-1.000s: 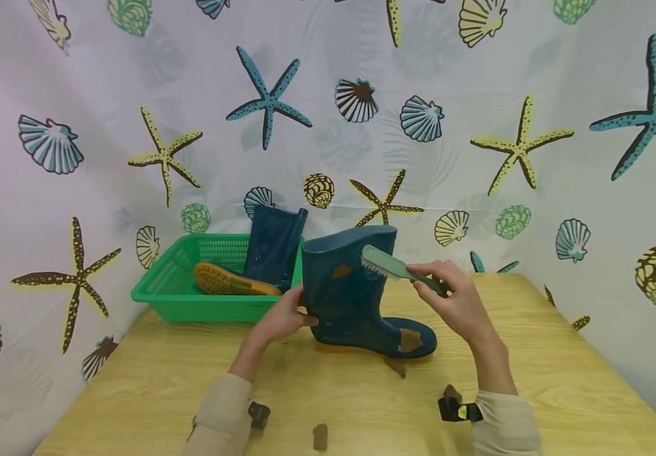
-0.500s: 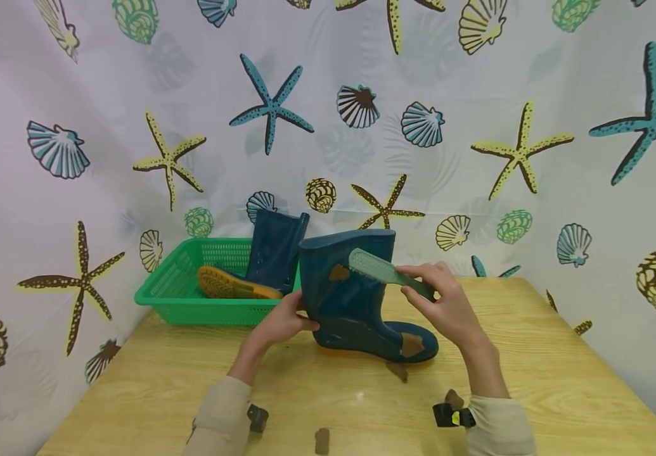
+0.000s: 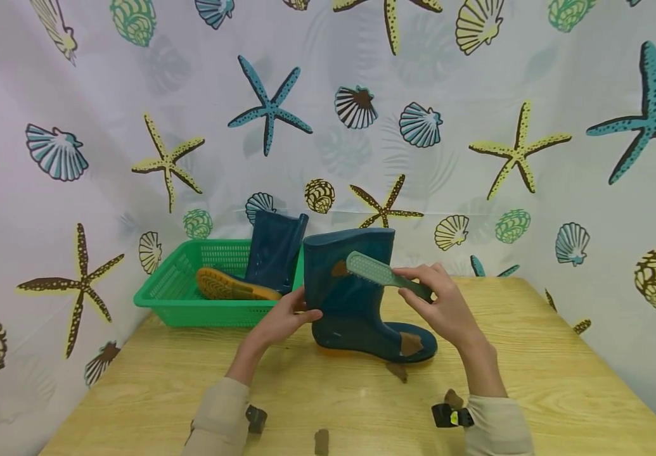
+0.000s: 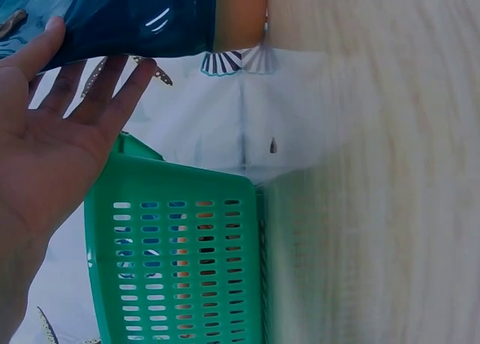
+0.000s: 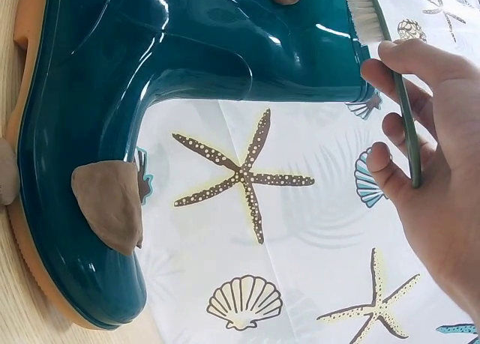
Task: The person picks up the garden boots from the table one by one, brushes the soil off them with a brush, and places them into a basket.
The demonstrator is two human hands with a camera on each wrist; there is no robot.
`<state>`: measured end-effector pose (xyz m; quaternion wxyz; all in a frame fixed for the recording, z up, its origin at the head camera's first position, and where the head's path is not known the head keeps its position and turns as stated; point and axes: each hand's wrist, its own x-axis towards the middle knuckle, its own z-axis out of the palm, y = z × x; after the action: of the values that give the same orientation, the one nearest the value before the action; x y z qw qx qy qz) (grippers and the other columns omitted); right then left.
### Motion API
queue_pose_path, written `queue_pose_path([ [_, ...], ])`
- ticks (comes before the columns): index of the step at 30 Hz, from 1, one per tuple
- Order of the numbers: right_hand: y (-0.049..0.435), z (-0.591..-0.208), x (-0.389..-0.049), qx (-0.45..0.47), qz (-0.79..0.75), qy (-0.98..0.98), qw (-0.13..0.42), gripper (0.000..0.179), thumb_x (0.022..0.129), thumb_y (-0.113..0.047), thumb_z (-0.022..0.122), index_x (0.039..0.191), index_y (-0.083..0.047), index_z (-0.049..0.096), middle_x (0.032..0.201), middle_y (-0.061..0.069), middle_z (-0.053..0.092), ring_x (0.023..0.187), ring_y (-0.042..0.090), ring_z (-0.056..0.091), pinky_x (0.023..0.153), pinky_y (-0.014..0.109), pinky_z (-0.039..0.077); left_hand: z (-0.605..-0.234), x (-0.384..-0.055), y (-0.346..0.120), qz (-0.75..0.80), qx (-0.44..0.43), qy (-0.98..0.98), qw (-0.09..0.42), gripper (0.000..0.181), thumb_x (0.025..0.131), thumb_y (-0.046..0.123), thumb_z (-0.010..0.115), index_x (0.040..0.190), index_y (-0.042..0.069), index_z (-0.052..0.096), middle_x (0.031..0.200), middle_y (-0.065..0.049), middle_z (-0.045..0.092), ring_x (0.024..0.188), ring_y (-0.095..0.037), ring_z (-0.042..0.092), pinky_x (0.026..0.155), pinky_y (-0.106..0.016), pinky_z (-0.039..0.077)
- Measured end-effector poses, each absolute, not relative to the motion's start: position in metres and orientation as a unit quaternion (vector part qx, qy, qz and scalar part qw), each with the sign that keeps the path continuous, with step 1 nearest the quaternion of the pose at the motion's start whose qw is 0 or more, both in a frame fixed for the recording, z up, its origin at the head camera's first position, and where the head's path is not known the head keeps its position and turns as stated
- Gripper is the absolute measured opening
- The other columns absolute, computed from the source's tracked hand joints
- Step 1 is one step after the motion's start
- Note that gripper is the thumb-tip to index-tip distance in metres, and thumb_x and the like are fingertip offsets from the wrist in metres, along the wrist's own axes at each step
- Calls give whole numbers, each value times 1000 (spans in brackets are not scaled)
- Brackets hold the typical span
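A dark blue rubber boot (image 3: 350, 329) with an orange sole stands on the wooden table, toe to the right. My left hand (image 3: 283, 318) grips the back of its shaft, thumb on the near side and fingers behind. In my right hand (image 3: 444, 307) I hold a pale green brush (image 3: 374, 270) by its handle. Its head is at the shaft beside a brown mud-like patch (image 3: 338, 268); white bristles (image 5: 365, 16) face the boot in the right wrist view. I cannot tell whether they touch. Another brown patch (image 5: 109, 205) covers part of the toe.
A green basket (image 3: 202, 313) at the back left holds a second blue boot (image 3: 273, 250), its orange sole (image 3: 231, 285) showing. Brown pieces (image 3: 398, 372) lie on the table (image 3: 561, 380), including one near the front (image 3: 321, 441). A patterned curtain (image 3: 316, 50) encloses the back and sides.
The brush in my right hand has moved left and slightly down across the shaft to the brown patch. My left hand keeps its grip; the boot has shifted only slightly.
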<state>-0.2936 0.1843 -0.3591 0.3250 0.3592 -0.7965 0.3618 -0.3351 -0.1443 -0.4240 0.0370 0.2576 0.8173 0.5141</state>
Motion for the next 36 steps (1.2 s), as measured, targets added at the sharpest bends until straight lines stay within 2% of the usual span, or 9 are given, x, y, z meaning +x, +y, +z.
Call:
queue_pose_path([
  [4,183,-361,-295,357,363,-790,342,40,85,4,74,122,-10,70,104,3,71,88,11,43,71,24,36,-427,-337,-146,530,262,806,36,61,97,33,64,152,33,38,142,-2,57,122,-25,60,105,-51,48],
  [14,166,-358,-293,352,350,-778,384,40,84,4,75,121,-10,71,107,5,73,91,14,44,74,27,38,-427,-337,-149,565,268,779,45,47,96,24,67,140,21,55,128,-8,66,116,-24,65,101,-43,52],
  [19,160,-360,-297,368,320,-783,387,39,82,3,76,119,-10,72,109,6,74,90,15,52,76,28,36,-425,-335,-150,575,271,770,57,41,96,21,67,136,16,59,127,-9,67,115,-22,65,101,-42,52],
  [22,158,-362,-299,372,315,-785,381,39,82,3,76,118,-11,72,108,5,74,88,16,53,76,26,36,-425,-334,-150,577,275,767,58,37,95,19,68,131,11,62,123,-11,68,111,-22,66,99,-41,53],
  [27,158,-364,-296,370,325,-791,364,38,84,4,74,119,-11,72,107,3,73,85,18,49,73,25,35,-426,-335,-150,577,270,768,63,36,94,20,70,128,11,64,123,-9,69,111,-19,67,99,-40,53],
  [36,166,-362,-294,375,341,-803,313,36,86,4,72,119,-11,72,103,0,69,88,15,48,78,28,38,-426,-334,-150,574,275,769,54,37,94,21,69,129,9,63,123,-11,68,110,-20,67,98,-40,53],
])
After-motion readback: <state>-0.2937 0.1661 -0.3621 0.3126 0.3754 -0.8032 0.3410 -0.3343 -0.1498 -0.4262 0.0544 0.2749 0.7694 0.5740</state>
